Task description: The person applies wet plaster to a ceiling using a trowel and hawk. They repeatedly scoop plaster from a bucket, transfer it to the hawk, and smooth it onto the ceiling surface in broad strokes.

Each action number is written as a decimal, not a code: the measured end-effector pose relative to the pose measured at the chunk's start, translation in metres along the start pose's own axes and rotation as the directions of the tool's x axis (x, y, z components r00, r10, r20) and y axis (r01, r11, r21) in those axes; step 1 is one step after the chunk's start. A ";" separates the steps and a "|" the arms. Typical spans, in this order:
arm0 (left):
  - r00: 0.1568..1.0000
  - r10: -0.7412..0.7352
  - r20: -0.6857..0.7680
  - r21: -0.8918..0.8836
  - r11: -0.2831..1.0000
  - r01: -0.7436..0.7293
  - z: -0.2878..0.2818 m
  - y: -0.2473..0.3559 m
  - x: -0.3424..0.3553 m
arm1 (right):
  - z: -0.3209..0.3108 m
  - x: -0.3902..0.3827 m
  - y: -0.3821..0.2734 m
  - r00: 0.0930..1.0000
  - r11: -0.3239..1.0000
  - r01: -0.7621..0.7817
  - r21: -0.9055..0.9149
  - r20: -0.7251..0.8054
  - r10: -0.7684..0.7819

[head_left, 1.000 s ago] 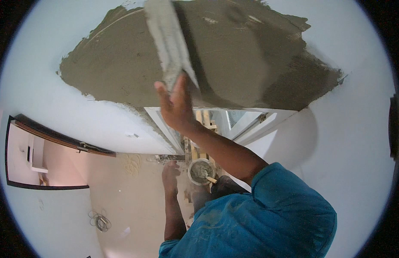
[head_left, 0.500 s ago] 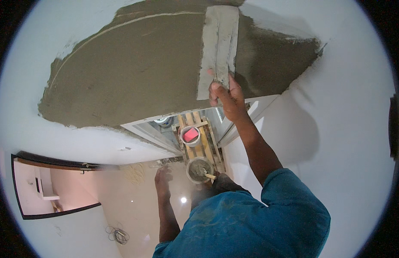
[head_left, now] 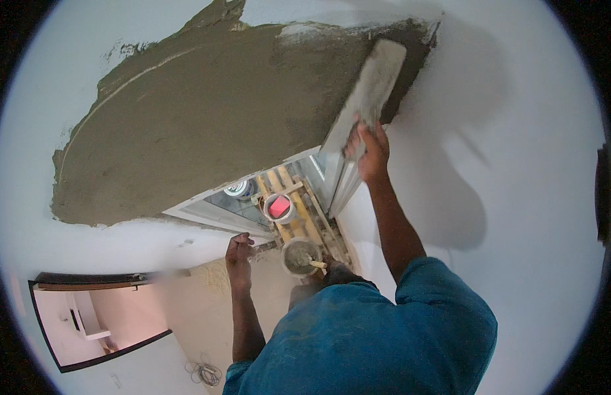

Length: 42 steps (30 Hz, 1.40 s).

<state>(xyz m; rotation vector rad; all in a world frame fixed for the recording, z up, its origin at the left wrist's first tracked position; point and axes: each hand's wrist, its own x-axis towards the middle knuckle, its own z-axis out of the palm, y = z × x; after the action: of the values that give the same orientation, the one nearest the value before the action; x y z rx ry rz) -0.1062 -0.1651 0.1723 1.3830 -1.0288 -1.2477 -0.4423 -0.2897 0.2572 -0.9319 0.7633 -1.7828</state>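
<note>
My right hand grips a long, plaster-smeared flat trowel against the grey plaster patch overhead, near its right edge. My left hand is low at centre, its fingers loosely bent and apart, with nothing visible in them. Near it is a bucket of grey mix with a light-handled tool in it. Above that bucket, a white bucket with a pink sponge rests on a wooden plank platform.
A white door frame borders the opening below the patch, with another round container beyond. White wall fills the right. A dark-edged doorway stands at lower left. A coiled cable lies on the beige floor.
My right hand and the trowel have moved rightward along the patch, and the trowel now slants up to the right. My left hand has risen and shifted left. The view has turned.
</note>
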 end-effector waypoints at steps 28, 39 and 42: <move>0.970 -0.174 0.172 -0.671 0.700 0.244 -0.045 -0.174 -0.059 | 0.019 -0.267 0.231 -0.179 -0.221 -0.975 0.033 0.478 0.860; 0.779 -0.607 -0.159 -0.846 0.490 0.209 -0.011 -0.385 -0.117 | -0.052 -0.344 0.359 -0.540 -0.556 -0.830 -0.031 -0.201 0.817; 0.576 -0.755 -0.314 -0.804 0.534 0.262 0.010 -0.462 -0.119 | -0.129 -0.352 0.449 -0.083 -0.258 -0.452 -0.854 -0.248 0.965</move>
<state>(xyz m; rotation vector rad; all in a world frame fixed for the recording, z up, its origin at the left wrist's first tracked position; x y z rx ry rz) -0.1378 0.0292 -0.2622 1.3712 0.4383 -1.2397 -0.2574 -0.1088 -0.2676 -0.9320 1.3180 0.4077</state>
